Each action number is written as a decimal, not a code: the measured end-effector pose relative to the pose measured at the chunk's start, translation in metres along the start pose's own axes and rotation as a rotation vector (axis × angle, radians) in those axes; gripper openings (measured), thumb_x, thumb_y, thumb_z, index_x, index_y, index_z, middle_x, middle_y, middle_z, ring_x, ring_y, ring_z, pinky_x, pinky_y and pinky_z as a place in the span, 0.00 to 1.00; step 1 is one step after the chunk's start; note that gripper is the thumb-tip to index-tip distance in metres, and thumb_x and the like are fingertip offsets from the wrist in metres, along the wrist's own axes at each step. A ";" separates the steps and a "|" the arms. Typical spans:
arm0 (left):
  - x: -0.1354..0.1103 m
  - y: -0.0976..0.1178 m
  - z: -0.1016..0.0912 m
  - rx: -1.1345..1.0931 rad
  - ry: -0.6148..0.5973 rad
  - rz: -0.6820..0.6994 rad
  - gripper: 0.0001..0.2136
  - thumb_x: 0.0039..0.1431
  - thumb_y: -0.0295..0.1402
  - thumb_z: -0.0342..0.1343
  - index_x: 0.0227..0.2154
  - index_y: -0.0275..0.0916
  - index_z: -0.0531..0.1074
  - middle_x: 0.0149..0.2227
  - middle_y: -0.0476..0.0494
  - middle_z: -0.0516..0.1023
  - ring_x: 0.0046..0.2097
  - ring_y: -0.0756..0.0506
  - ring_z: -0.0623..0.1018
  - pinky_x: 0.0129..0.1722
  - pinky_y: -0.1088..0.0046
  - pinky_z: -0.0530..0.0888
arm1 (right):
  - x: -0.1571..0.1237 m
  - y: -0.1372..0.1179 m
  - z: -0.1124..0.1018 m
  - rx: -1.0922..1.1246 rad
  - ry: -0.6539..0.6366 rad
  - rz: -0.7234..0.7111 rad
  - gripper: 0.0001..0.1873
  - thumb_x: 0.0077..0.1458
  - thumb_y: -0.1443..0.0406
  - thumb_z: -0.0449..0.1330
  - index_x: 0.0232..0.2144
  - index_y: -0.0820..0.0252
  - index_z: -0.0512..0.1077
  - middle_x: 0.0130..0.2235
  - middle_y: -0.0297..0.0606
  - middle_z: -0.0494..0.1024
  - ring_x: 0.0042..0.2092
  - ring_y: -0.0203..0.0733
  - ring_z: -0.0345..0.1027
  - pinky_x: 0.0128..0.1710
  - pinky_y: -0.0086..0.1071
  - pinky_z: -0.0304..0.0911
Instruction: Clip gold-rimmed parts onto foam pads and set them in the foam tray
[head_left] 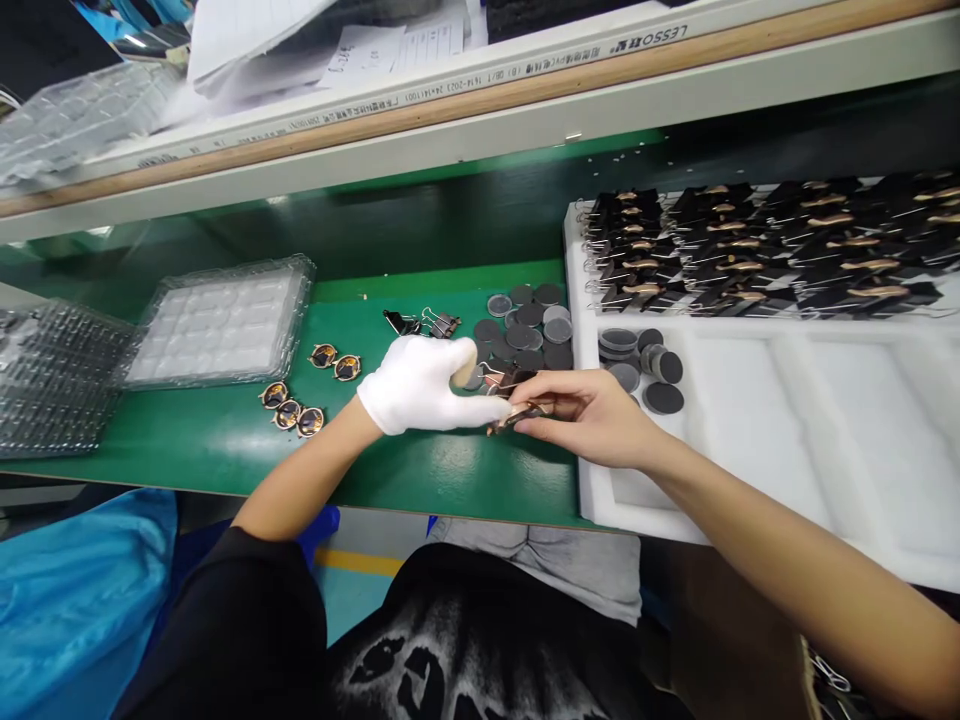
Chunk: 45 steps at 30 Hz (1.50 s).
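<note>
My left hand (420, 385) wears a white glove and pinches a small gold-rimmed dark piece (517, 412) together with my bare right hand (592, 415), low over the green mat (225, 430). Fingers of both hands close on the piece. Just behind the hands lies a pile of grey and black round discs (529, 330). Two black binder clips (424, 322) lie left of the pile. Several gold-rimmed round pieces (300, 400) lie on the mat to the left of my gloved hand.
A white foam tray (825, 420) at the right holds more discs (645, 365) and rows of clipped black pieces (765, 245). Clear plastic blister trays (221, 325) stand at the left. A shelf with papers (360, 50) runs above. A blue bag (67, 600) hangs below left.
</note>
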<state>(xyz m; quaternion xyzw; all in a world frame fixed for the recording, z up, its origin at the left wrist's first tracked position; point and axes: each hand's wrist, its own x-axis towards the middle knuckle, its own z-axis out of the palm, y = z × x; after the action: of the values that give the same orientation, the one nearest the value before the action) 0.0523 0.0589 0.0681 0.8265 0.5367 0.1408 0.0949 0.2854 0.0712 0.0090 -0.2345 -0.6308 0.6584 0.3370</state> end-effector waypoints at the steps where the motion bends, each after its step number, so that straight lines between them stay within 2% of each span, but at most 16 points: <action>1: 0.000 0.001 -0.004 -0.015 -0.077 0.009 0.25 0.51 0.57 0.60 0.20 0.43 0.57 0.18 0.55 0.59 0.21 0.51 0.59 0.25 0.71 0.55 | 0.000 -0.001 -0.002 -0.046 -0.026 -0.027 0.10 0.53 0.59 0.72 0.38 0.56 0.83 0.39 0.39 0.85 0.41 0.45 0.82 0.46 0.39 0.78; 4: 0.000 0.008 -0.008 -0.098 -0.223 0.007 0.26 0.54 0.54 0.59 0.18 0.42 0.54 0.16 0.56 0.55 0.21 0.53 0.56 0.24 0.72 0.55 | -0.001 -0.004 -0.006 -0.176 -0.080 -0.110 0.07 0.56 0.62 0.69 0.38 0.55 0.83 0.37 0.38 0.84 0.38 0.42 0.80 0.41 0.35 0.76; 8: -0.002 0.014 -0.005 -0.181 -0.307 -0.003 0.26 0.56 0.53 0.58 0.17 0.42 0.53 0.16 0.56 0.55 0.21 0.53 0.55 0.22 0.73 0.55 | -0.001 -0.007 -0.011 -0.290 -0.127 -0.157 0.05 0.57 0.65 0.67 0.37 0.55 0.83 0.34 0.37 0.83 0.34 0.39 0.76 0.34 0.32 0.70; 10: -0.003 0.015 -0.001 -0.173 -0.297 0.016 0.26 0.58 0.53 0.56 0.17 0.41 0.53 0.16 0.56 0.55 0.21 0.54 0.54 0.22 0.73 0.54 | -0.001 -0.008 -0.013 -0.306 -0.150 -0.133 0.05 0.57 0.64 0.67 0.37 0.54 0.83 0.34 0.36 0.83 0.35 0.40 0.76 0.33 0.31 0.69; 13: -0.004 0.013 0.003 -0.107 -0.196 0.060 0.27 0.58 0.54 0.55 0.17 0.42 0.51 0.15 0.55 0.52 0.20 0.54 0.52 0.22 0.71 0.51 | -0.001 -0.007 -0.015 -0.282 -0.179 -0.071 0.06 0.57 0.62 0.68 0.38 0.54 0.83 0.38 0.38 0.83 0.38 0.41 0.78 0.36 0.32 0.72; 17: -0.008 0.005 0.000 -0.093 -0.123 0.085 0.25 0.60 0.48 0.54 0.17 0.41 0.50 0.16 0.56 0.48 0.21 0.54 0.51 0.22 0.71 0.50 | 0.000 -0.007 -0.018 -0.099 -0.049 0.006 0.12 0.54 0.58 0.71 0.39 0.56 0.82 0.52 0.45 0.80 0.44 0.44 0.80 0.41 0.36 0.77; 21: -0.015 0.001 -0.006 -0.173 -0.185 0.118 0.23 0.66 0.44 0.52 0.18 0.40 0.55 0.17 0.56 0.51 0.21 0.54 0.53 0.23 0.73 0.54 | 0.003 -0.010 -0.023 -0.039 0.146 0.065 0.16 0.53 0.56 0.72 0.41 0.57 0.80 0.39 0.41 0.83 0.36 0.41 0.77 0.33 0.33 0.74; 24: -0.018 0.001 -0.003 -0.212 -0.257 0.115 0.24 0.68 0.45 0.51 0.18 0.39 0.57 0.17 0.57 0.53 0.21 0.54 0.55 0.23 0.73 0.55 | 0.005 -0.011 -0.024 -0.044 0.132 0.081 0.18 0.52 0.55 0.73 0.41 0.58 0.81 0.37 0.40 0.83 0.35 0.41 0.76 0.33 0.34 0.74; 30: -0.018 0.002 0.009 -0.233 -0.281 0.082 0.24 0.69 0.46 0.49 0.19 0.39 0.59 0.17 0.56 0.56 0.21 0.54 0.57 0.24 0.73 0.56 | 0.004 -0.010 -0.023 -0.070 0.057 0.101 0.19 0.52 0.54 0.73 0.43 0.57 0.82 0.36 0.40 0.83 0.35 0.42 0.77 0.36 0.37 0.74; 34: -0.014 0.002 0.005 -0.235 -0.364 0.053 0.24 0.69 0.49 0.49 0.20 0.39 0.62 0.17 0.56 0.58 0.21 0.53 0.58 0.25 0.73 0.57 | 0.004 -0.007 -0.022 -0.076 0.077 0.133 0.19 0.52 0.54 0.73 0.43 0.57 0.82 0.36 0.40 0.84 0.35 0.42 0.77 0.37 0.38 0.75; 36: -0.006 -0.005 -0.002 -0.202 -0.405 0.048 0.24 0.71 0.50 0.45 0.24 0.40 0.68 0.20 0.54 0.65 0.23 0.52 0.65 0.27 0.74 0.61 | 0.006 -0.005 -0.023 -0.034 0.114 0.149 0.19 0.51 0.55 0.74 0.42 0.58 0.81 0.37 0.40 0.83 0.35 0.41 0.77 0.38 0.38 0.76; 37: 0.001 -0.012 -0.006 -0.150 -0.372 0.029 0.24 0.72 0.50 0.43 0.28 0.40 0.71 0.23 0.52 0.70 0.26 0.51 0.69 0.29 0.73 0.63 | 0.007 -0.003 -0.023 0.012 0.142 0.157 0.20 0.50 0.55 0.75 0.43 0.58 0.81 0.37 0.40 0.83 0.34 0.41 0.77 0.38 0.38 0.76; 39: 0.018 -0.032 -0.012 0.062 -0.181 -0.082 0.24 0.72 0.51 0.42 0.35 0.39 0.75 0.29 0.46 0.76 0.32 0.46 0.74 0.35 0.70 0.67 | 0.009 -0.001 -0.025 0.160 0.205 0.181 0.24 0.48 0.57 0.77 0.46 0.56 0.79 0.39 0.38 0.83 0.35 0.40 0.78 0.41 0.40 0.77; 41: 0.037 -0.056 -0.013 0.367 0.018 -0.234 0.24 0.69 0.54 0.47 0.37 0.37 0.76 0.34 0.38 0.77 0.38 0.40 0.76 0.39 0.65 0.67 | 0.011 0.000 -0.026 0.330 0.244 0.220 0.25 0.46 0.58 0.78 0.47 0.55 0.78 0.42 0.38 0.84 0.40 0.42 0.80 0.45 0.41 0.78; 43: 0.052 -0.076 -0.012 0.566 -0.017 -0.276 0.23 0.67 0.53 0.52 0.34 0.35 0.76 0.39 0.31 0.77 0.44 0.33 0.76 0.43 0.60 0.67 | 0.012 0.000 -0.028 0.458 0.250 0.267 0.21 0.46 0.59 0.78 0.42 0.55 0.79 0.44 0.38 0.84 0.47 0.44 0.80 0.50 0.41 0.77; 45: 0.061 -0.086 -0.009 0.580 -0.106 -0.235 0.20 0.68 0.48 0.52 0.32 0.36 0.77 0.43 0.31 0.76 0.47 0.32 0.75 0.45 0.58 0.66 | 0.013 -0.001 -0.028 0.529 0.257 0.296 0.17 0.46 0.60 0.78 0.37 0.56 0.79 0.43 0.38 0.84 0.47 0.42 0.80 0.47 0.37 0.77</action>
<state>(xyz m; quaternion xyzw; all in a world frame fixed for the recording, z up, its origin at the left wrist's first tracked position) -0.0016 0.1499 0.0581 0.7577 0.6405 -0.0734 -0.1011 0.2978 0.0998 0.0088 -0.3091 -0.3495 0.8062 0.3637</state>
